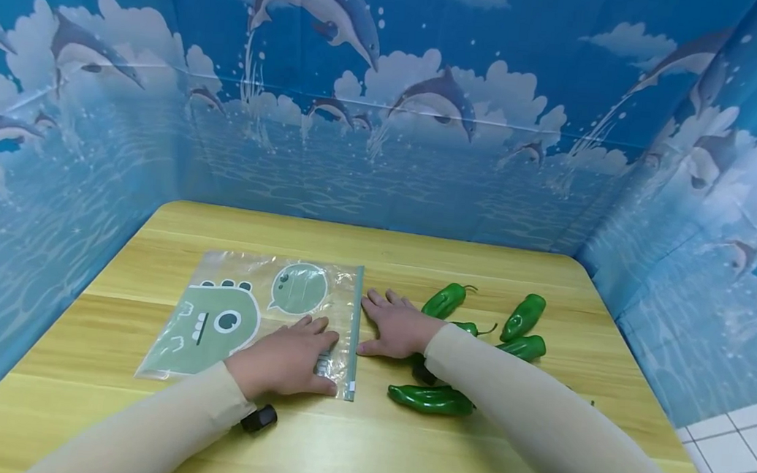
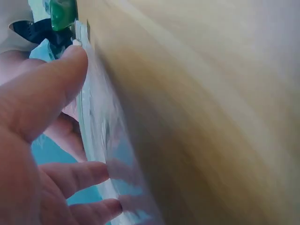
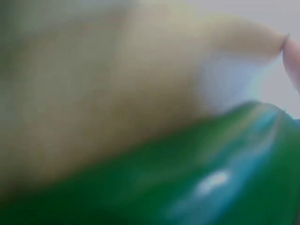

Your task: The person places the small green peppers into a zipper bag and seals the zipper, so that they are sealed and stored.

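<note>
A clear zip bag (image 1: 241,315) printed with a green cartoon monster and a speech bubble lies flat on the wooden table. My left hand (image 1: 291,355) rests on the bag's lower right part with its fingers spread; in the left wrist view its thumb (image 2: 56,84) is near the zip edge. Beside the bag's green zip strip (image 1: 355,323), my right hand (image 1: 395,327) lies palm down with its fingers extended. Several green peppers lie around my right forearm, among them one pepper (image 1: 431,399) below the wrist. In the right wrist view a pepper (image 3: 225,173) fills the lower part.
More green peppers lie to the right, such as one pepper (image 1: 524,317) near the back and another pepper (image 1: 445,300) just beyond my right wrist. Blue dolphin-printed curtains (image 1: 384,156) surround the wooden table (image 1: 273,233) at the back and sides. White floor tiles (image 1: 746,445) show at the lower right.
</note>
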### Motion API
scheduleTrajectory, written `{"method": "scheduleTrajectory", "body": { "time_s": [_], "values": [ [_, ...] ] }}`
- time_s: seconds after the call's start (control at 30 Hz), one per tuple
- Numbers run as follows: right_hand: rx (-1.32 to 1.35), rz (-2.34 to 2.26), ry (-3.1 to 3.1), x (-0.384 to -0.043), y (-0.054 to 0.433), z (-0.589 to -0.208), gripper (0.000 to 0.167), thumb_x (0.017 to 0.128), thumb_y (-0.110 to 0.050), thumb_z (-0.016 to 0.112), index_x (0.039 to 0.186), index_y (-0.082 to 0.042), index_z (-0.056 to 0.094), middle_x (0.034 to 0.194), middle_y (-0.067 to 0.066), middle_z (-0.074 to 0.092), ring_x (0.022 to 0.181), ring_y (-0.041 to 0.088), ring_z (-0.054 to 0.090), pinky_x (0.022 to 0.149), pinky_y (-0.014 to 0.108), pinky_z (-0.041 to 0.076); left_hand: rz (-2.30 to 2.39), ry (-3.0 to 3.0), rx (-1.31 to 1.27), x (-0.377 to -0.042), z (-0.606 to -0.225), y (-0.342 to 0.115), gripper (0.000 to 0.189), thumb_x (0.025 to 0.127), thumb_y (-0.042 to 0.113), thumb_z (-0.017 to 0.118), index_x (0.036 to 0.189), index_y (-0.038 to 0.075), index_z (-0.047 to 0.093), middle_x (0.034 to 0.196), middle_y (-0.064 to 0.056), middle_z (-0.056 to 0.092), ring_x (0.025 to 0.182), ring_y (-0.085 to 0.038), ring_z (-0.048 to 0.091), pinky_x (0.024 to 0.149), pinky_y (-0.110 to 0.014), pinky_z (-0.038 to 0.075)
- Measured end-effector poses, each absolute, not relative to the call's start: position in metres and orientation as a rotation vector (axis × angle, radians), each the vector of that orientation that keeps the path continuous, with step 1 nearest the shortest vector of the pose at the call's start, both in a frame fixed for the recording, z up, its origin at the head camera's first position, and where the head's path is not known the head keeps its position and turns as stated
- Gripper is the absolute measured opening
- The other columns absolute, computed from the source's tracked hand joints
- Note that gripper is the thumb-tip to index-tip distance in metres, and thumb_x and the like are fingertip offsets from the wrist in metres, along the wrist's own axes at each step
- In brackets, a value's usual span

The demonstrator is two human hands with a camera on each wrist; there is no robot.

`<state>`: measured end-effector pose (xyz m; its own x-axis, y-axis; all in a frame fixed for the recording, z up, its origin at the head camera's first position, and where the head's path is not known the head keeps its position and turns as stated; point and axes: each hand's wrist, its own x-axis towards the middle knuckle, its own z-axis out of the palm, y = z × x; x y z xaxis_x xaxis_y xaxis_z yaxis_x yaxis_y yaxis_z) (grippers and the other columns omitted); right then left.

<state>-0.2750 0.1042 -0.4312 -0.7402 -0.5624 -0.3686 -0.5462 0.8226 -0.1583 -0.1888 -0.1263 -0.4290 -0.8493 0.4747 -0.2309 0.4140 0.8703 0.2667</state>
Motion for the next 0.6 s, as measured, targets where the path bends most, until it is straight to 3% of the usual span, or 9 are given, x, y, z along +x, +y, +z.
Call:
{"method": "scheduleTrajectory", "body": {
  "time_s": [0.3, 0.6],
  "values": [
    [-0.895, -0.078, 2.597, -0.2734, 0.1039, -0.4356, 0.103, 0.097, -0.073, 0.056, 0.171, -0.018, 0.012, 0.179, 0.006, 0.005, 0.162, 0.048, 0.011, 0.13, 0.061, 0.021, 0.318, 2.797, 0.656, -0.1914, -0.4347, -0.1217, 0.099, 0.081, 0.072, 0.078, 0.154, 0.012, 0.051, 0.163, -0.017, 0.043, 0.153, -0.047, 0.037, 0.116, -0.07, 0.039],
    [-0.904, -0.132, 2.603, -0.2727, 0.1028, -0.4356, 0.109, 0.095, -0.07, 0.062, 0.171, -0.015, 0.008, 0.179, 0.004, 0.01, 0.162, 0.047, 0.011, 0.131, 0.059, 0.018, 0.327, 2.793, 0.65, -0.1908, -0.4346, -0.1211, 0.095, 0.084, 0.069, 0.077, 0.155, 0.013, 0.05, 0.162, -0.015, 0.043, 0.153, -0.047, 0.037, 0.116, -0.072, 0.037]
  ]
}}
